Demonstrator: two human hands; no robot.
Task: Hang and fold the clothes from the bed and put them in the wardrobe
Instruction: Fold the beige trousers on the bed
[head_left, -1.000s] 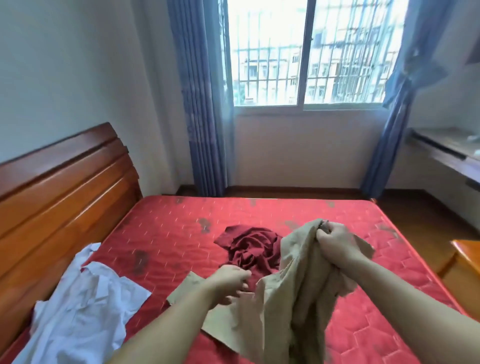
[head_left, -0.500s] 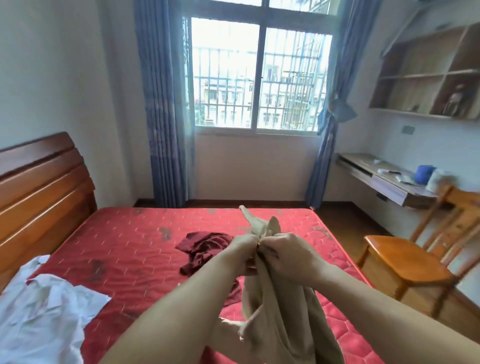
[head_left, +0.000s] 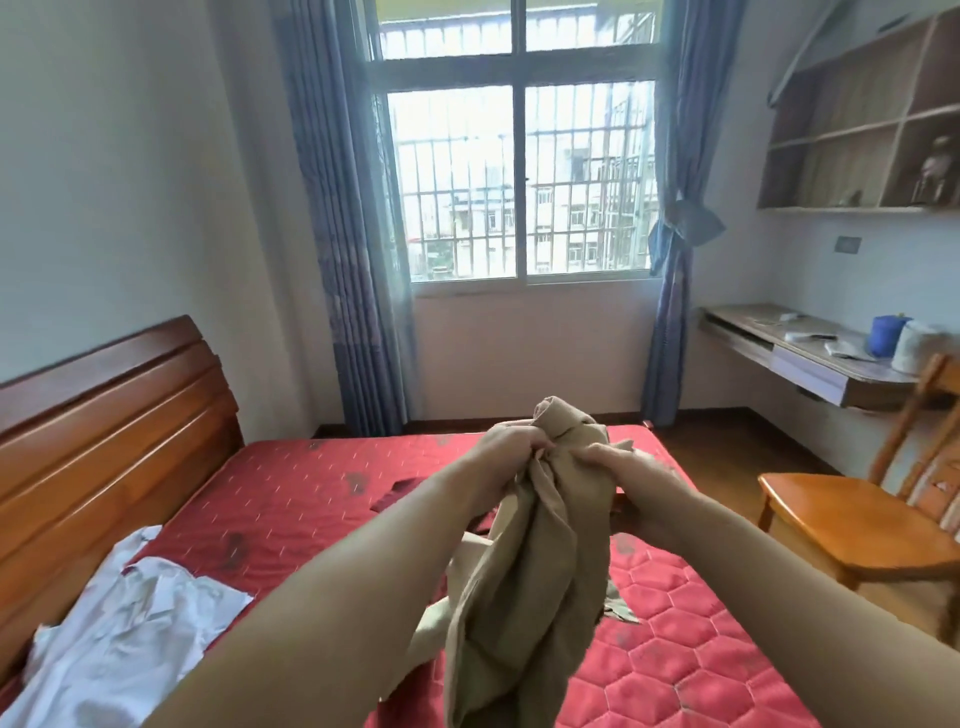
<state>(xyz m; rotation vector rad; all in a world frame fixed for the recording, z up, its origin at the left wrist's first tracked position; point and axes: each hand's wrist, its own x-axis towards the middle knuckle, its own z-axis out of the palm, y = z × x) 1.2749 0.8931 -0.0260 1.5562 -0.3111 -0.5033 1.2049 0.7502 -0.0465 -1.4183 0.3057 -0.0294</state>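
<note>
Left hand and right hand both pinching khaki garment, bunched, held above red mattress. White shirt near mattress's headboard-side edge. Wooden chair off its right edge.

Head view, forward-down over bed, close.

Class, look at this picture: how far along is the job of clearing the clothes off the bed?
Nothing looks finished. In hand: the left hand and right hand grip the beige garment, bunched up. Left: the white shirt and dark red garment lie on the bed; no wardrobe shows.
</note>
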